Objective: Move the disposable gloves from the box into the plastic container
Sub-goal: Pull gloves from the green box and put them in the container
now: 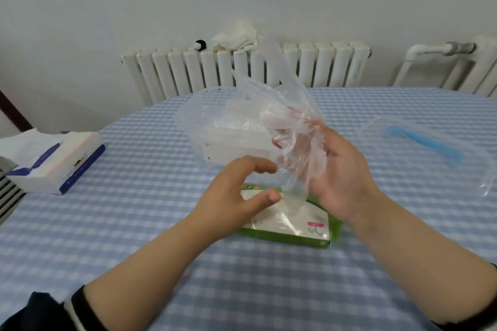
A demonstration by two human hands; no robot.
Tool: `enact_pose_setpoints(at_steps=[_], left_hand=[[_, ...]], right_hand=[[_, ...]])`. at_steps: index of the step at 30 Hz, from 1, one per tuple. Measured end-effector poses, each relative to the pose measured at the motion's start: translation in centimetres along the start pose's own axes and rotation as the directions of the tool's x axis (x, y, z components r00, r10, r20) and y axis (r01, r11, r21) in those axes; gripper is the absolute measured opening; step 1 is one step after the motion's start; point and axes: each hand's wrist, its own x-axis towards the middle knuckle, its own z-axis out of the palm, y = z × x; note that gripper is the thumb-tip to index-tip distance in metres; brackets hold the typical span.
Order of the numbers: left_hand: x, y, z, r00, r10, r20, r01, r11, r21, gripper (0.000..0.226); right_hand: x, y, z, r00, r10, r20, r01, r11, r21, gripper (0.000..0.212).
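A flat green and white glove box lies on the checked tablecloth in front of me. My right hand grips a crumpled clear disposable glove, lifted above the box, its lower end still trailing into the box opening. My left hand hovers over the box's left end with its fingers loosely curved and holds nothing. Behind the glove stands a clear plastic container with more clear gloves lying inside it.
The container's clear lid with a blue handle lies at the right. A tissue box sits at the table's left edge. A white radiator with cloths on top stands against the wall behind the table.
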Motion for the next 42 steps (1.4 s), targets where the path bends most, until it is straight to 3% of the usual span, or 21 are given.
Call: enact_pose_setpoints(at_steps=[5,9,14,16,20,23,25,28,31,36,42], left_hand=[[1.1,3.1,1.2,0.983,-0.165,-0.087,0.107,0.881,-0.460,0.043],[1.5,3.8,1.2,0.963,-0.228,-0.142,0.114,0.826,-0.552,0.006],[2.4,4.2,-1.0,0.937,-0.245,-0.250,0.026,0.760,-0.649,0.011],[2.7,4.4,-2.1,0.936,-0.188,-0.297,-0.020,0.814,-0.580,0.013],[2.7,4.6,-3.0,0.935,0.023,-0.354,-0.098,0.976,-0.194,0.023],[2.5,5.2,-2.8,0.936,0.189,-0.297,-0.192,0.981,0.020,0.024],[2.6,5.3,-2.6,0.950,0.180,-0.255,-0.204,0.976,-0.070,0.023],[3.5,5.0,-3.0,0.951,0.001,-0.309,-0.129,0.911,-0.392,0.020],[5.0,4.1,-4.2,0.908,-0.127,-0.400,-0.087,0.876,-0.475,0.019],[8.3,2.7,-5.7,0.905,-0.163,-0.394,-0.006,0.918,-0.396,0.021],[14.1,-0.1,-8.9,0.961,-0.042,-0.272,0.036,0.999,-0.029,0.011]], right_hand=[[-0.6,0.6,0.1,0.993,0.073,0.090,-0.085,0.988,0.132,0.047],[-0.3,0.8,-0.1,0.988,0.030,0.151,-0.059,0.979,0.197,0.043],[0.3,1.0,0.1,0.997,-0.059,0.056,0.052,0.991,0.124,0.039],[0.3,1.2,0.1,0.996,-0.083,-0.015,0.084,0.996,0.039,0.041],[-0.4,1.3,0.4,0.991,-0.129,-0.022,0.123,0.977,-0.177,0.073],[-0.5,1.4,0.6,0.998,-0.058,-0.036,0.045,0.958,-0.284,0.066],[-0.4,1.4,0.6,0.989,-0.042,-0.144,0.004,0.967,-0.254,0.045],[-0.3,1.0,0.4,0.958,-0.090,-0.272,0.033,0.978,-0.208,0.022],[-0.3,0.5,0.2,0.941,-0.141,-0.308,0.108,0.987,-0.122,0.015],[-0.4,0.6,0.6,0.949,-0.106,-0.297,0.082,0.993,-0.090,0.013],[-0.5,0.9,0.4,0.945,-0.022,-0.327,-0.012,0.995,-0.101,0.004]])
